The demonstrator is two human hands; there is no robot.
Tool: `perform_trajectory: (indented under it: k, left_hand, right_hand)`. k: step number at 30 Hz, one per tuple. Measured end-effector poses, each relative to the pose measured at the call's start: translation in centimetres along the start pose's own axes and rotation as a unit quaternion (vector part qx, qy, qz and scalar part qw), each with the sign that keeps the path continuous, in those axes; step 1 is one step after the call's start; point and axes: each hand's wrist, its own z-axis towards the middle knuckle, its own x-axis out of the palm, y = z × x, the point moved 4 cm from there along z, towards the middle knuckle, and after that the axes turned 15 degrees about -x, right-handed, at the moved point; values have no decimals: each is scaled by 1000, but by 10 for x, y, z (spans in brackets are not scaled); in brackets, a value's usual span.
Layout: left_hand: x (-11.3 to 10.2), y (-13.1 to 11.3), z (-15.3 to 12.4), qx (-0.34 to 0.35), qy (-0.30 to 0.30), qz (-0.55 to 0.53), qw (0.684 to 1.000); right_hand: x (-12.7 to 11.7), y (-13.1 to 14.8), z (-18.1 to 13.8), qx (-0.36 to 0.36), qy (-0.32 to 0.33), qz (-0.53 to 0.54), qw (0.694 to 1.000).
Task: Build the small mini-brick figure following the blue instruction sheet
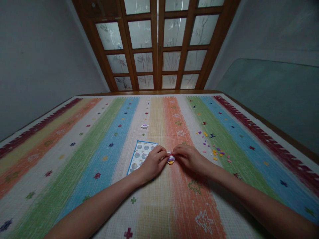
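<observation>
Both my hands meet over a striped cloth on the table. My left hand (154, 162) and my right hand (189, 157) pinch a small multicoloured brick assembly (171, 159) between their fingertips; it rests on or just above the cloth. Under my left hand lies a blue-edged instruction sheet (140, 153) with round pictures. To the right of my right hand several tiny loose bricks (215, 151), purple, yellow and pink, are scattered on the green stripe.
A small white brick piece (144, 126) lies farther back near the middle. The striped cloth (99, 159) covers the table up to a wooden-framed glass door (158, 46). A glass sheet (274, 93) leans against the right wall.
</observation>
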Motion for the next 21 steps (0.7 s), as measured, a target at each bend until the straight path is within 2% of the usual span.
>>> perform_trajectory:
  k: [5,9,15,21]
  left_hand:
    - [0,1,0,-6,6,2,1000]
    - [0,1,0,-13,11,6,1000]
    - [-1,-1,1,-15,16,0,1000]
    - [1,0,-1,43,10,34,998]
  right_hand:
    - [-1,0,-1,-7,4,1,1000]
    - [-5,1,-2,24,10,16,1000]
    - [-6,1,-10,73,-47,31,996]
    - [2,3,-13,78,-73,37,994]
